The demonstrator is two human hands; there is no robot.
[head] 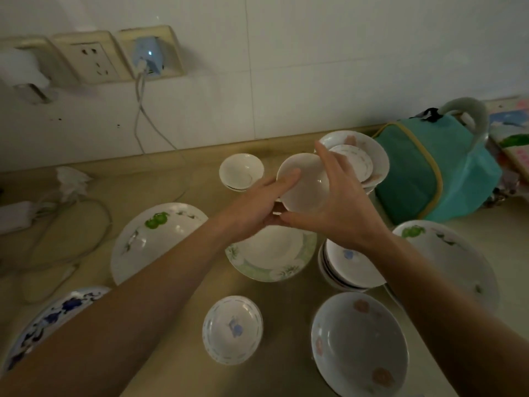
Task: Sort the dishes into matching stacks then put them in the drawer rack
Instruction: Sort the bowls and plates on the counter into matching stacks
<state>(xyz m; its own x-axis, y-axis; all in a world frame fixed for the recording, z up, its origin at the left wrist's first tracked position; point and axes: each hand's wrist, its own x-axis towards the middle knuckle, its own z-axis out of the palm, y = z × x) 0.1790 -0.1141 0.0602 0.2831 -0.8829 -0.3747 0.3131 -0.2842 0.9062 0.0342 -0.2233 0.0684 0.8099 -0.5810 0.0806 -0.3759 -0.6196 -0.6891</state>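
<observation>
We hold a plain white bowl (303,181) in the air between both hands, tilted with its mouth toward us. Our left hand (257,207) cups its near-left rim with fingers mostly straight; our right hand (340,202) clasps its right side, thumb underneath. A matching bowl (241,171) sits on the bench (286,287) just left of our hands, nearer the left one, likely its stack.
</observation>
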